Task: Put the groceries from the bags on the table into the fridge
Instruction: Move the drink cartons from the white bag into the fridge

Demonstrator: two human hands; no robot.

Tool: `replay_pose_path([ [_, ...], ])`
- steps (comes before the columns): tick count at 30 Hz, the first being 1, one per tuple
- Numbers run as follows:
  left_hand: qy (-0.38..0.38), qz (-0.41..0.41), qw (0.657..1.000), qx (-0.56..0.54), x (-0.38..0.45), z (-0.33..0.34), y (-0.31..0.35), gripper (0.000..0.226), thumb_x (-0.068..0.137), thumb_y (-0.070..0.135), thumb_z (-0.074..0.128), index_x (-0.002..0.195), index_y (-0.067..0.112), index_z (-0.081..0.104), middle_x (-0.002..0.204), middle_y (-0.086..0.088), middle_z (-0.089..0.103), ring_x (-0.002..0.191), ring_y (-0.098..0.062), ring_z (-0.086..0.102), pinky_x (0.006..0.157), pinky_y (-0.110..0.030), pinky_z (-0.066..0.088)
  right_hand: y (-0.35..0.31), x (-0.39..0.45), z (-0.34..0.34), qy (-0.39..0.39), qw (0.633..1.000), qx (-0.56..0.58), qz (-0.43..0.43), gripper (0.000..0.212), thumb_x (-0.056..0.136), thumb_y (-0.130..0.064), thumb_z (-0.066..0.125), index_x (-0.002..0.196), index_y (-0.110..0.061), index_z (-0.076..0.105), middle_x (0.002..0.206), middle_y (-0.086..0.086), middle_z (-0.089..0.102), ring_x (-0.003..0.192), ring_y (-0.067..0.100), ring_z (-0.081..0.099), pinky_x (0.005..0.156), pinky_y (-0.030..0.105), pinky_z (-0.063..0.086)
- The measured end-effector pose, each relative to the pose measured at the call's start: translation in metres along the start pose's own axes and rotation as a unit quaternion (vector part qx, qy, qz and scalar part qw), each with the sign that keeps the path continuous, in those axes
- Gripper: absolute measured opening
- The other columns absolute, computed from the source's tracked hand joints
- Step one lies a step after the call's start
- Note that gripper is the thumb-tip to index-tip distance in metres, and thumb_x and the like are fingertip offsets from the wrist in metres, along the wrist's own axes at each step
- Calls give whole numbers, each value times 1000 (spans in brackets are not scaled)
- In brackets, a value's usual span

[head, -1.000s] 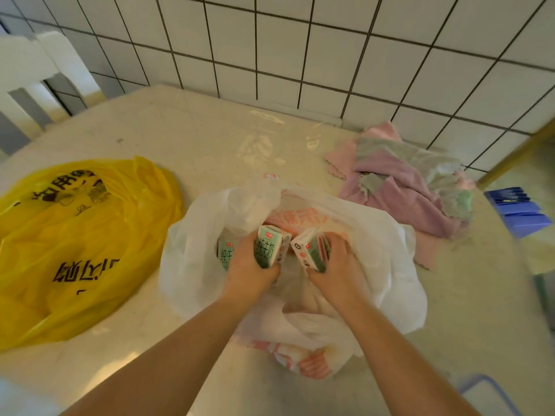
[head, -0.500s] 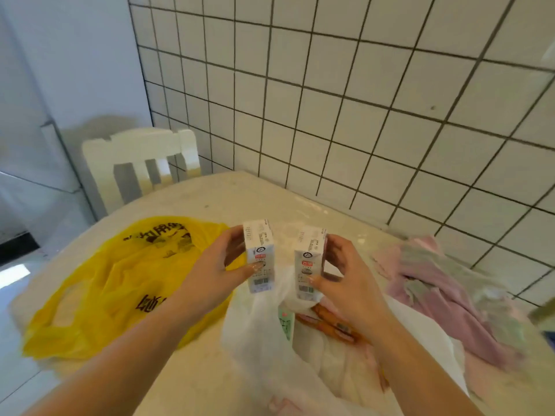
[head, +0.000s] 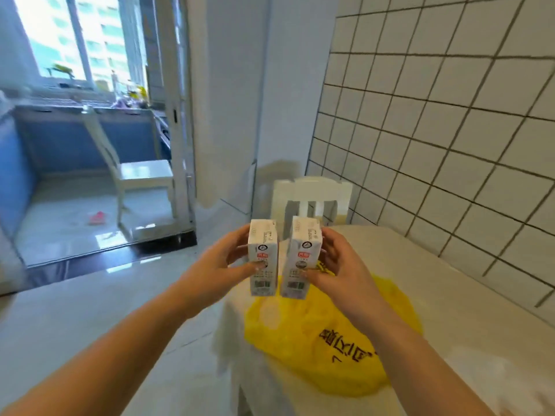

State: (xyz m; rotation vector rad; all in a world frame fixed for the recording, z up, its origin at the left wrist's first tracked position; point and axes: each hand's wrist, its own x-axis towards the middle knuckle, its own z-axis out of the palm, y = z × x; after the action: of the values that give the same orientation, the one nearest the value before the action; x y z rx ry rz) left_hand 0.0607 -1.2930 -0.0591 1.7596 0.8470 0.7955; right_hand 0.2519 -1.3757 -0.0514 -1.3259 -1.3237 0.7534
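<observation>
I hold two small white milk cartons upright, side by side, in front of me above the table's left end. My left hand (head: 222, 265) grips the left carton (head: 263, 250), thumb across its front. My right hand (head: 339, 265) grips the right carton (head: 303, 250) the same way. Below them the yellow plastic bag (head: 315, 340) with dark lettering lies flat on the pale table (head: 450, 319). The white bag is out of view. No fridge shows plainly.
A white chair (head: 312, 199) stands at the table's far end against the tiled wall (head: 435, 145). Another white chair (head: 141, 175) stands past a doorway with a dark threshold (head: 105, 253). Glossy floor (head: 90, 310) spreads to my left.
Both hands lifted the cartons out of the white bag and carried them up. My view swung left, so the white bag and pink cloths dropped out of sight and the doorway appeared.
</observation>
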Motion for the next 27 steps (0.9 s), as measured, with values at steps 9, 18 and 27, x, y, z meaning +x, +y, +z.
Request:
replay_pose_path([
  [9, 109, -14, 994, 27, -28, -193, -52, 52, 87, 16, 60, 123, 48, 39, 117, 23, 54, 112, 1, 52, 96, -36, 45, -19, 98, 190, -122, 991, 36, -37, 61, 78, 2, 69, 115, -40, 46, 118, -25, 55, 105, -16, 52, 87, 13, 47],
  [18, 177, -26, 984, 24, 17, -314, -104, 59, 88, 10, 60, 118, 55, 37, 119, 24, 55, 109, 2, 53, 96, -36, 47, -14, 211, 301, -173, 983, 16, -60, 63, 84, -5, 65, 110, -55, 38, 109, -35, 49, 100, -14, 50, 80, 11, 45],
  [27, 210, -28, 975, 67, 160, -434, -149, 59, 89, 18, 61, 135, 44, 35, 133, 16, 51, 126, -8, 47, 100, -41, 46, 4, 395, 382, -178, 981, 30, -75, 59, 84, -11, 65, 109, -58, 40, 109, -37, 47, 104, -10, 48, 87, 23, 46],
])
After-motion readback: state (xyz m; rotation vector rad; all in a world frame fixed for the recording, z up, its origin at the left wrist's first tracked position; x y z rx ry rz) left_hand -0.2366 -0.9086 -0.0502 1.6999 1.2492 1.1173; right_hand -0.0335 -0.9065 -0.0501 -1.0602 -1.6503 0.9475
